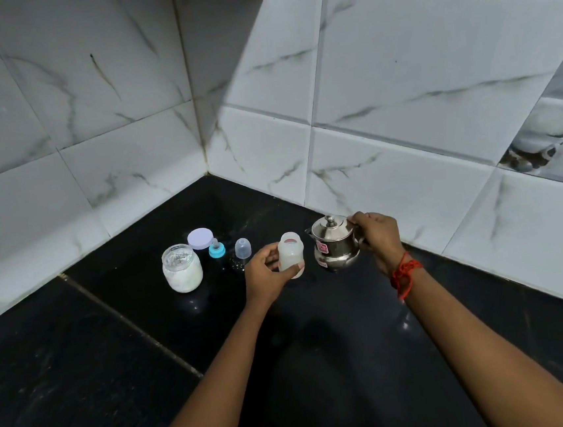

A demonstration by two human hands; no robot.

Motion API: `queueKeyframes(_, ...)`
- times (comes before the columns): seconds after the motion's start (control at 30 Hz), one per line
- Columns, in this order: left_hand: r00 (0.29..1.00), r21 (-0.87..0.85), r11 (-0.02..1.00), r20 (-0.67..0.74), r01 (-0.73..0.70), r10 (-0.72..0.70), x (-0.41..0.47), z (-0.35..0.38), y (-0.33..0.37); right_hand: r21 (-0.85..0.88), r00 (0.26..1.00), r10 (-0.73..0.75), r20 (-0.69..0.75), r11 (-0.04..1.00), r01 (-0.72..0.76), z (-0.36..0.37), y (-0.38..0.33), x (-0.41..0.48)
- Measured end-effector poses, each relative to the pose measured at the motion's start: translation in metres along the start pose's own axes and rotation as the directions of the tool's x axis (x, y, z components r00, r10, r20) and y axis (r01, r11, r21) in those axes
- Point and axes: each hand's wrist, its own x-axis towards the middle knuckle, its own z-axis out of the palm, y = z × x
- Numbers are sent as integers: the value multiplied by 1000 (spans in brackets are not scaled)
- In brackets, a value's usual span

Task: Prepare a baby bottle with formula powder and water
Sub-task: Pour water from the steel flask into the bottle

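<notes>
Left hand grips bottle, upright, uncapped, mid-counter. My right hand grips the handle of kettle, just right of bottle. Jar, lid, teat, cap stand further left.

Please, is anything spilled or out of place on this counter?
Yes: small pale specks lie on the black counter beside the clear cap. Whether powder or water drops, I cannot tell.
</notes>
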Motion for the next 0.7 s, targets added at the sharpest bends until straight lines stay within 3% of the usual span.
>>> queueKeyframes(0.37,994,29,997,-77,77,-74,-6,-21,0,164,968,245,-64,959,-232,12,115,16)
queueKeyframes(0.7,988,81,991,-120,103,-92,-31,-34,-3,238,954,298,-27,929,-284,14,156,17)
